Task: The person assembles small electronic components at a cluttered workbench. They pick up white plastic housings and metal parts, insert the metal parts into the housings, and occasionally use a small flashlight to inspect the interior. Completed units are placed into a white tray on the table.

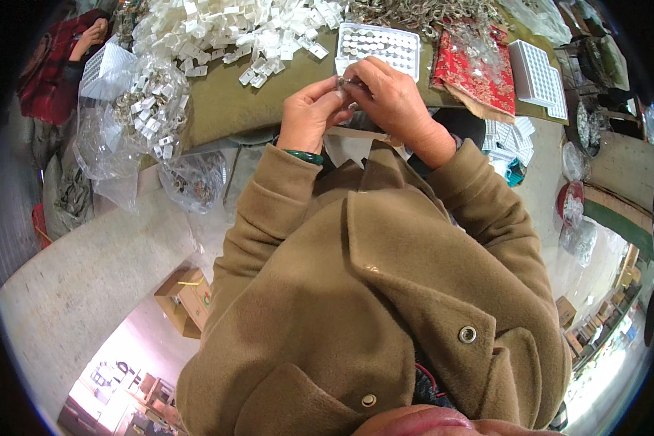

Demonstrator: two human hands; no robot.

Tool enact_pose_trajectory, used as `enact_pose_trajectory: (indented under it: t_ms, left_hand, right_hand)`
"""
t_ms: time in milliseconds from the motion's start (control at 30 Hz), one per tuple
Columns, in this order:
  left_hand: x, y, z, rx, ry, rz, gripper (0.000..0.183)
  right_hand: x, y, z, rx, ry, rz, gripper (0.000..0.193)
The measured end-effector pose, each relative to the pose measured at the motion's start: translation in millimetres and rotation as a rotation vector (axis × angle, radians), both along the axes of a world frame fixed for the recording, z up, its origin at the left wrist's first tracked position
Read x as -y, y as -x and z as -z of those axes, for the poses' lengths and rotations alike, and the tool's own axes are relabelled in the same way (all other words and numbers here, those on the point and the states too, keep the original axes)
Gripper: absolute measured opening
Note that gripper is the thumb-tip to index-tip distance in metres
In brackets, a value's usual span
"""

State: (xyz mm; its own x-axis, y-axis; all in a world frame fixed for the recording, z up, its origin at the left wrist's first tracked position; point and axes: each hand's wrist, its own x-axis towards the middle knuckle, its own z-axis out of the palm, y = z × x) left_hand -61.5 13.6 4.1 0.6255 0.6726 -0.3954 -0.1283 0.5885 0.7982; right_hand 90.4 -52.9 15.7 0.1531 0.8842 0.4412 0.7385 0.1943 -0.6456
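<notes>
Close together at the table's near edge, my left hand (309, 116) and my right hand (396, 102) pinch a small shiny metal piece (342, 83) between their fingertips. Its exact kind cannot be made out, as the fingers cover most of it. Just beyond my right hand lies a white tray (417, 52) with rows of round white pieces. A large heap of small white plastic tags (225, 29) spreads over the far left of the table. Behind the tray, a tangle of metallic pieces (407, 10) is piled up.
Right of the tray lies a red patterned cloth (479, 69), then a white grid tray (536, 76). A clear bag of tagged pieces (149, 116) hangs at the table's left edge. Another person's hand (93, 35) shows at far left. A cardboard box (189, 299) stands on the floor.
</notes>
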Motion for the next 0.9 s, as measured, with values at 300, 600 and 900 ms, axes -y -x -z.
enact_pose_trajectory:
  t_ms: [300,600,900]
  left_hand:
    - [3,-2,2,0.044,0.093,-0.055,0.032]
    - [7,-22,1,-0.011,0.079,-0.109,0.023]
    - [10,-28,1,-0.051,0.113,-0.027,0.02]
  right_hand:
    - [7,-4,5,-0.128,0.041,0.02,0.006]
    - [18,-25,8,-0.571,0.138,0.072,0.016]
    - [-1,-69,27,0.251,0.023,0.373,0.009]
